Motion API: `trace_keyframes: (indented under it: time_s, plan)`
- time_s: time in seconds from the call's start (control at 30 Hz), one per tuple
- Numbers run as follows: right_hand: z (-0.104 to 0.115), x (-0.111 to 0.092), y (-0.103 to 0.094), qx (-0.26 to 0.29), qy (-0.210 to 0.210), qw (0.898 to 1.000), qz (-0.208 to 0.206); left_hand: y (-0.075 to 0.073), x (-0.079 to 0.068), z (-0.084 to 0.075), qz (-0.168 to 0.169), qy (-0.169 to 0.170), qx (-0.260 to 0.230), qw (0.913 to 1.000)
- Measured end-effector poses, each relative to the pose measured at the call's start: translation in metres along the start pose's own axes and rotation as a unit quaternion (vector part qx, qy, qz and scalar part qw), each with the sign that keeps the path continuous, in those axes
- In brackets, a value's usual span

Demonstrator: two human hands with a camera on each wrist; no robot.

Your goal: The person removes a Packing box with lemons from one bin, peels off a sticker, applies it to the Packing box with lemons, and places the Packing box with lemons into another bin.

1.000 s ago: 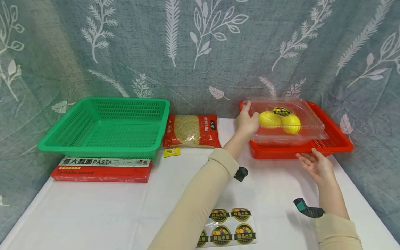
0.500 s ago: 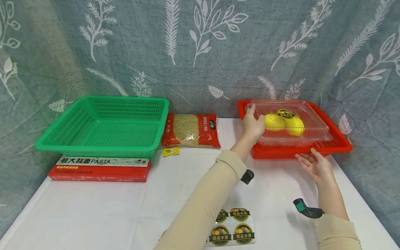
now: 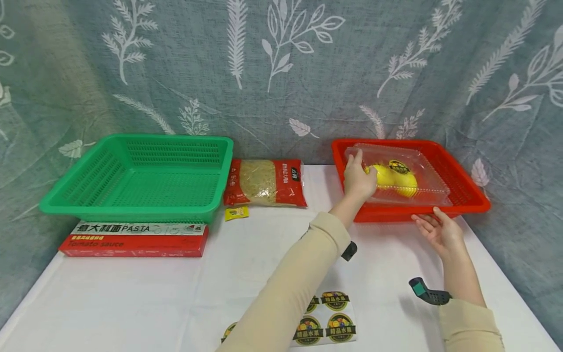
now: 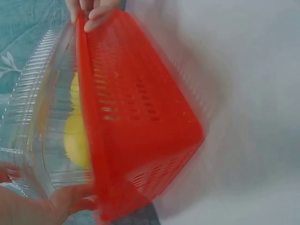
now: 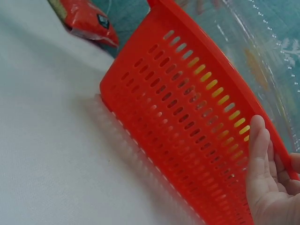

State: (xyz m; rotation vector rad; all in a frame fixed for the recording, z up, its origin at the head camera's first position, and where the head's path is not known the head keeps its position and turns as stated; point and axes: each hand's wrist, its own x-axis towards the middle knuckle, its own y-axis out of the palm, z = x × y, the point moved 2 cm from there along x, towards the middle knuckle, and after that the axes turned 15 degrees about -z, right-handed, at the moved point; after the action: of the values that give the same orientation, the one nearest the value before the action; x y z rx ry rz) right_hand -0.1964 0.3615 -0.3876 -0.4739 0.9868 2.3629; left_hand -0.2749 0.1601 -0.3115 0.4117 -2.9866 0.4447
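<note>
A clear plastic clamshell box [image 3: 422,168] with yellow fruits [image 3: 387,176] inside and a round black-and-gold sticker [image 3: 399,167] on its lid lies within the red basket [image 3: 462,168], at the right of the head view. My left hand [image 3: 359,178] grips the box's left end; in the left wrist view its thumb and fingers are on either side of the clear plastic. At the basket's front rim, my right hand [image 3: 440,232] pinches the edge, its fingers against the outer wall in the right wrist view. The kind of fruit is hard to tell through the plastic.
A green basket [image 3: 136,210] stands at the left behind a red pasta box [image 3: 136,244]. Between the baskets lie a red pasta bag [image 3: 264,183] and a small yellow packet [image 3: 236,213]. A sticker sheet [image 3: 325,322] is partly under my left forearm.
My left hand has lowered the clear box and shifted it slightly right, deeper into the red basket. My right hand stays at the basket's front rim.
</note>
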Motion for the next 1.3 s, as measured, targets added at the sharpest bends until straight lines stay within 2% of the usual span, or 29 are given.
trace_keyframes:
  time_s: [0.2, 0.43, 0.63, 0.87, 1.13, 1.3]
  plan:
    - [0.000, 0.000, -0.001, -0.004, -0.002, 1.000, -0.005, 0.005, 0.001, 0.009, 0.014, 0.001, 0.005, 0.9999]
    - [0.000, 0.000, -0.002, 0.001, -0.001, 1.000, 0.015, 0.011, -0.001, 0.016, 0.056, 0.008, 0.028, 0.9980]
    - [-0.001, -0.002, -0.003, -0.006, -0.008, 1.000, 0.014, 0.014, -0.002, 0.020, 0.055, 0.009, 0.030, 0.9980]
    - [0.001, -0.003, -0.002, 0.000, -0.010, 1.000, 0.009, 0.015, -0.001, 0.020, 0.082, 0.006, 0.036, 0.9960]
    - [0.001, -0.002, 0.002, 0.009, 0.000, 1.000, -0.003, 0.014, -0.001, 0.022, 0.148, 0.026, 0.057, 0.9870]
    - [0.001, -0.003, 0.005, 0.004, -0.004, 1.000, -0.011, 0.014, -0.001, 0.021, 0.153, 0.041, 0.103, 0.9819]
